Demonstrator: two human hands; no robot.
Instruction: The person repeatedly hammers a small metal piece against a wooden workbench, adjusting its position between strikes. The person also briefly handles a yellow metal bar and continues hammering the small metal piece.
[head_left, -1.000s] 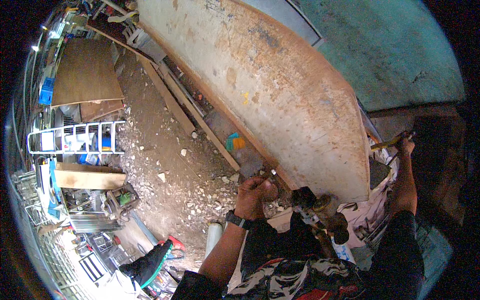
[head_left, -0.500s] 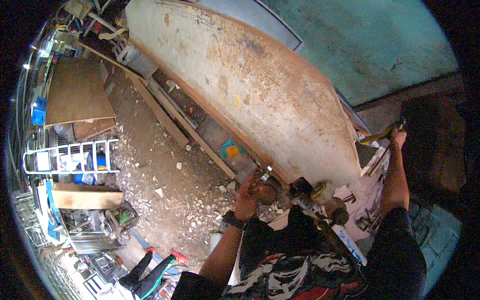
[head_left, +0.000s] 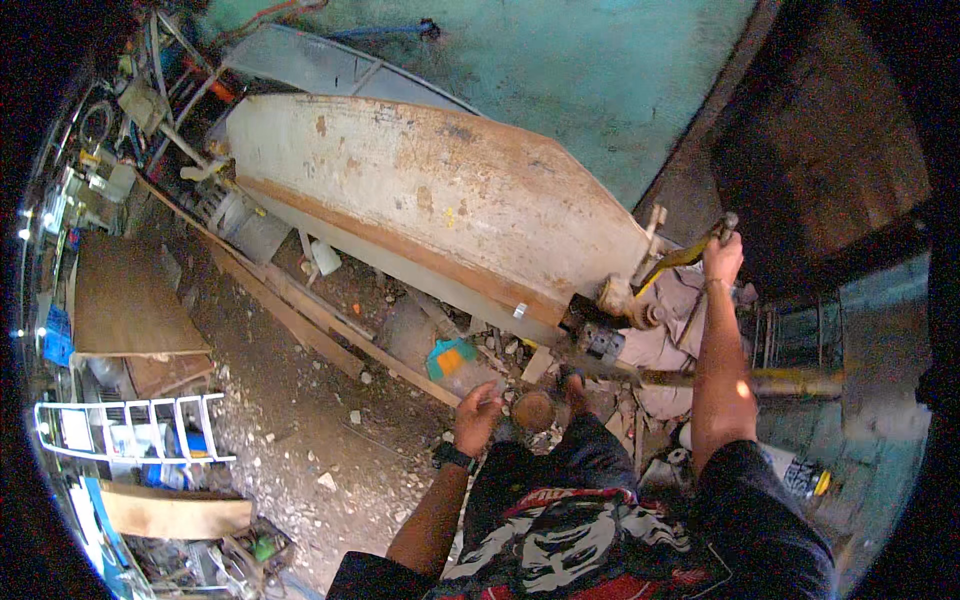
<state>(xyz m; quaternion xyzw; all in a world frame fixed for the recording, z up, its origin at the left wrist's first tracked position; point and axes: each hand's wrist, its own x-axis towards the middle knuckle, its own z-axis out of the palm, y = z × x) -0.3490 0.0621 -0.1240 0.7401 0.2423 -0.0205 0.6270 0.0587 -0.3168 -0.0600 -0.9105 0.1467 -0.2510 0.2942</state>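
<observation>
A large worn panel [head_left: 400,190], off-white with a brown lower edge, stretches across the middle. My right hand [head_left: 722,260] is closed around a hammer [head_left: 680,262] close to its metal head, beyond the panel's right end; the yellow and black handle slants down to the left. My left hand [head_left: 478,418], with a dark watch on the wrist, hangs below the panel, apart from it. Its fingers are curled, and whatever they may hold is too small to make out. A small shiny metal piece [head_left: 520,311] sits on the panel's brown edge.
Under the panel's right end stand a dark block-like metal piece [head_left: 600,342] and a yellowish pipe [head_left: 790,382]. Long planks [head_left: 300,295] lie on the rubble floor. A teal and orange dustpan-like piece [head_left: 452,358] is near my left hand. A white ladder [head_left: 135,430] is at left.
My left hand has drawn back from the panel's lower edge, leaving the shiny metal piece there. My right hand still grips the hammer. The view has shifted, showing more of the wall behind.
</observation>
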